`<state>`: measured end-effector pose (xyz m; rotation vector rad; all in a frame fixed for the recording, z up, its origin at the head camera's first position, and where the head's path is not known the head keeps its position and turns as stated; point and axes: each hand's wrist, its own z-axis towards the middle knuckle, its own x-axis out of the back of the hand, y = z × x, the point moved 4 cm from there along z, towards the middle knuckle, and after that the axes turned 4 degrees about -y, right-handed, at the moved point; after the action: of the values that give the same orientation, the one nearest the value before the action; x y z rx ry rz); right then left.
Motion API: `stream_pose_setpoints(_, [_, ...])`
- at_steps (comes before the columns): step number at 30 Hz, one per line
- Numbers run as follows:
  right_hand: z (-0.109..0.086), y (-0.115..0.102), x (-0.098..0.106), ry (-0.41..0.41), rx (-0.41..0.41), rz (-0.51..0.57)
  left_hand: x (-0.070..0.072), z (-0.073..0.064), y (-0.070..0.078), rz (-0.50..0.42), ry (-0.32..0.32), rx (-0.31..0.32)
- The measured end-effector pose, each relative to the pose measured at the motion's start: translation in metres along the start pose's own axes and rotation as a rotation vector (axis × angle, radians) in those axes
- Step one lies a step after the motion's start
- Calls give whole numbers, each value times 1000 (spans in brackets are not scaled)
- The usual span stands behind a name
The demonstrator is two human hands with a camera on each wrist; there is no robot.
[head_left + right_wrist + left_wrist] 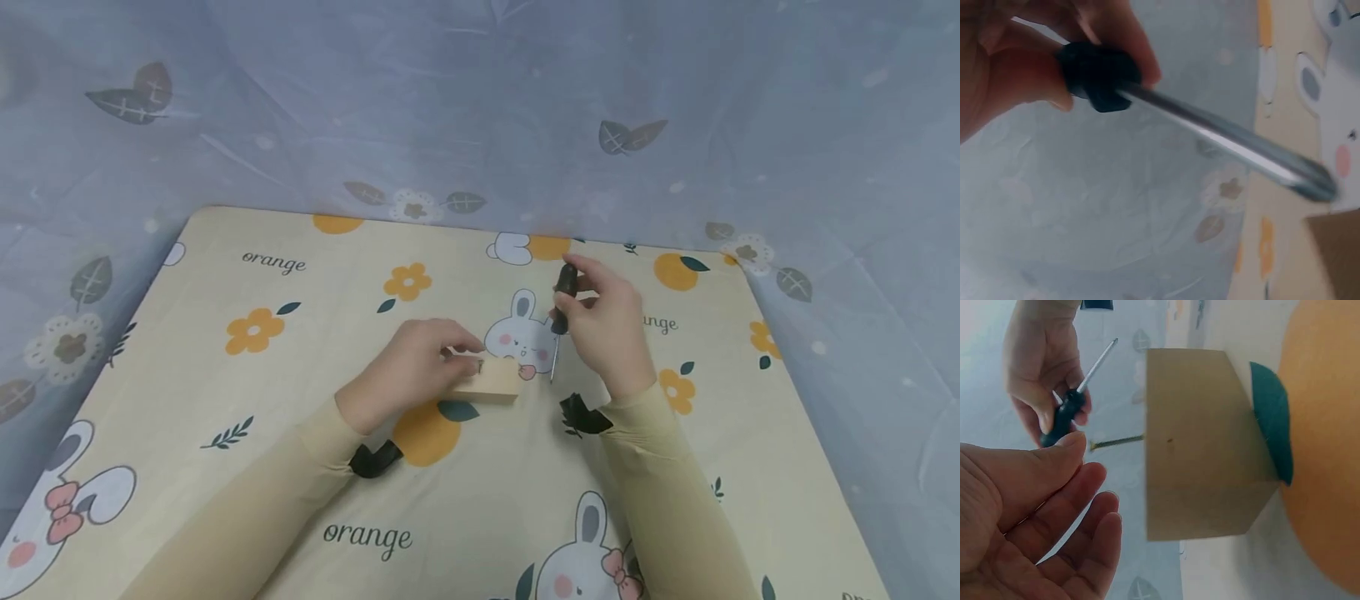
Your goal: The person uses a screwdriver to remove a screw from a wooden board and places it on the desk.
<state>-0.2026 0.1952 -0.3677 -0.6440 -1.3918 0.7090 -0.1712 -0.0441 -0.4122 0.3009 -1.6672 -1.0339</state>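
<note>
A pale wooden block (495, 383) lies on the tablecloth in front of me. One screw (1117, 442) stands up out of its top face, and a small dark hole shows in the side of the block in the left wrist view. My left hand (411, 367) is beside the block, its thumb tip close to the screw head and its fingers loosely bent, with nothing between them. To the right of the block, my right hand (611, 321) grips a screwdriver (566, 292) by its black handle. The metal shaft (1210, 129) points down, its tip apart from the screw.
A cream tablecloth (285, 450) printed with oranges, flowers and rabbits covers the table. Behind the table's far edge hangs a blue-grey curtain (480, 108) with leaf prints. Black straps (375, 460) sit at both wrists.
</note>
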Motion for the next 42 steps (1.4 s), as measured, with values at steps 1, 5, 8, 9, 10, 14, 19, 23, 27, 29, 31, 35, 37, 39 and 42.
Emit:
stream_pose_setpoints(1, [3, 4, -2, -19, -24, -28, -3, 2, -1, 12, -9, 1])
stream_pose_setpoints(5, [14, 24, -12, -92, -101, -130, -10, 6, -2, 61, -34, -11])
stream_pose_setpoints(8, [21, 37, -18, -149, -145, -181, -13, 7, -2, 99, -29, -36])
stream_pose_setpoints(9, [22, 41, -20, -168, -158, -188, -13, 7, -1, 107, -25, -46])
stream_pose_setpoints(10, [23, 45, -22, -184, -169, -197, -13, 7, -1, 113, -20, -55])
stream_pose_setpoints(14, [27, 58, -27, -231, -208, -225, -15, 6, 1, 128, -6, -78])
stream_pose_setpoints(19, [28, 68, -30, -275, -256, -252, -16, 6, 1, 140, 10, -90])
stream_pose_setpoints(23, [30, 74, -32, -293, -291, -259, -16, 6, 1, 135, 17, -78])
stream_pose_setpoints(27, [30, 77, -33, -306, -313, -256, -17, 6, 1, 124, 18, -55])
stream_pose_setpoints(29, [31, 78, -33, -311, -319, -260, -17, 7, 2, 116, 23, -48])
stream_pose_setpoints(31, [31, 79, -33, -315, -322, -268, -18, 7, 1, 106, 37, -45])
stream_pose_setpoints(35, [32, 82, -35, -323, -327, -283, -21, 8, -1, 86, 72, -41])
stream_pose_setpoints(37, [33, 83, -36, -329, -329, -288, -22, 7, -3, 71, 88, -31])
stream_pose_setpoints(39, [33, 84, -37, -336, -334, -290, -23, 7, -5, 62, 103, -22])
stream_pose_setpoints(42, [33, 84, -39, -343, -339, -296, -25, 8, -6, 45, 117, -5])
